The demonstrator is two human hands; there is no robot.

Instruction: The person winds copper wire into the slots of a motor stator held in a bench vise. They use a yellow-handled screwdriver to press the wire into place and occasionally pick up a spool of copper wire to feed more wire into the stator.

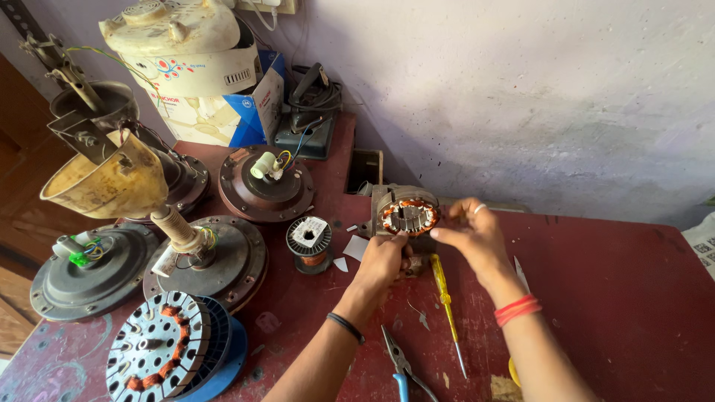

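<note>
A small grey motor housing with a copper-wound stator (407,214) stands on the dark red table (611,298) near the wall. My left hand (384,260) grips its lower front edge. My right hand (469,231) pinches at the stator's right rim, fingers closed on the windings there; any thin wire between them is too fine to make out. A yellow-handled screwdriver (445,299) lies just below the housing, between my forearms. Blue-handled pliers (401,366) lie nearer me.
A spool of copper wire (309,243) sits left of the housing. Several ceiling fan motors (266,182) and a bare round stator (160,348) crowd the table's left half. A cardboard box (223,112) and cream fan cover stand at the back left.
</note>
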